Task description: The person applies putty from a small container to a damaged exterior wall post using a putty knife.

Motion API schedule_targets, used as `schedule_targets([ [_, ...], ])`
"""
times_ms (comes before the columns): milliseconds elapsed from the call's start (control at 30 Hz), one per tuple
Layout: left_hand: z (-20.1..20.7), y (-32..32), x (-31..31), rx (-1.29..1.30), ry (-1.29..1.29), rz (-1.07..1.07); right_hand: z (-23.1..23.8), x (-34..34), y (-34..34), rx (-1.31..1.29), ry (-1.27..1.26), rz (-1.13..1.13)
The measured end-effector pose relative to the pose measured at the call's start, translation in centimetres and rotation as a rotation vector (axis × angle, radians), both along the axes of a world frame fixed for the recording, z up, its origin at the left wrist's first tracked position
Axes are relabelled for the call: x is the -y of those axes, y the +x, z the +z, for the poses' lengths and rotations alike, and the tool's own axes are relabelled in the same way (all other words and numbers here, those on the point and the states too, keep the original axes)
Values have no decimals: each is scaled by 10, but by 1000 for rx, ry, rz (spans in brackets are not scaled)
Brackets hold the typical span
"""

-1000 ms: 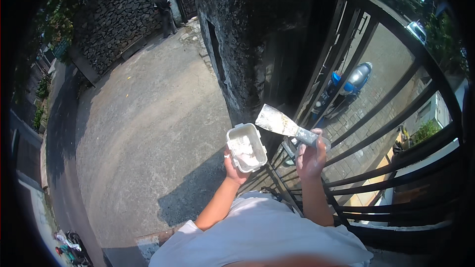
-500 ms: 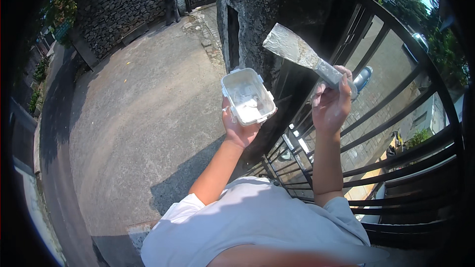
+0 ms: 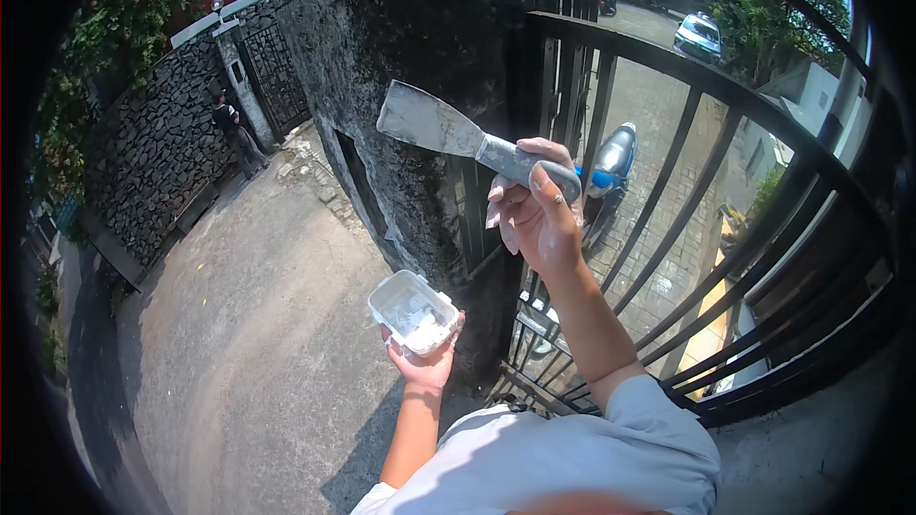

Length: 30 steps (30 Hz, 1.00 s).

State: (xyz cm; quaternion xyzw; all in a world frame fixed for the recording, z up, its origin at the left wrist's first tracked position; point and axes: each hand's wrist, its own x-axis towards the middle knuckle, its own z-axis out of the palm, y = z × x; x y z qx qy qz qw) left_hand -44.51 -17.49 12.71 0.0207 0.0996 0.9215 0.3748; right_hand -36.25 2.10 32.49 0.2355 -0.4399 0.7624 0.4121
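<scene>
My left hand (image 3: 423, 362) cups a clear plastic food container (image 3: 386, 301) from below, its palm under the near end. A white paste (image 3: 422, 322) lies over the container's bottom. Raised higher and to the right, my right hand (image 3: 546, 215) grips the grey handle of a putty knife (image 3: 434, 120) between thumb and fingers. The wide blade points up and left, coated in dried whitish residue, in front of the dark pillar (image 3: 372, 29). White smears mark the right fingertips. Blade and container are well apart.
Beside my right arm runs a black metal gate (image 3: 658, 200) with bars. Behind it stand a blue motorcycle (image 3: 611, 162) and a parked car (image 3: 698, 36). Concrete ground (image 3: 248, 324) stretches left toward a stone wall (image 3: 172, 124), where a person (image 3: 234, 133) stands.
My view has swung to the right and upward. The putty knife has risen relative to the container, and the container sits lower in the picture. Both grips stay the same.
</scene>
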Motion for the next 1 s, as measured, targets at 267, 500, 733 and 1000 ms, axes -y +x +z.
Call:
schedule_targets([
  [267, 7, 6, -13, 28, 58, -92, -9, -15, 24, 16, -31, -180],
  [500, -19, 31, -26, 7, 94, -178, 87, -60, 19, -109, 185, -413],
  [733, -25, 33, -26, 6, 4, -121, 221, -92, -33, -376, 619, -1027],
  [1000, -37, 28, -21, -114, 15, -20, 336, -98, -98, -701, 919, -1603],
])
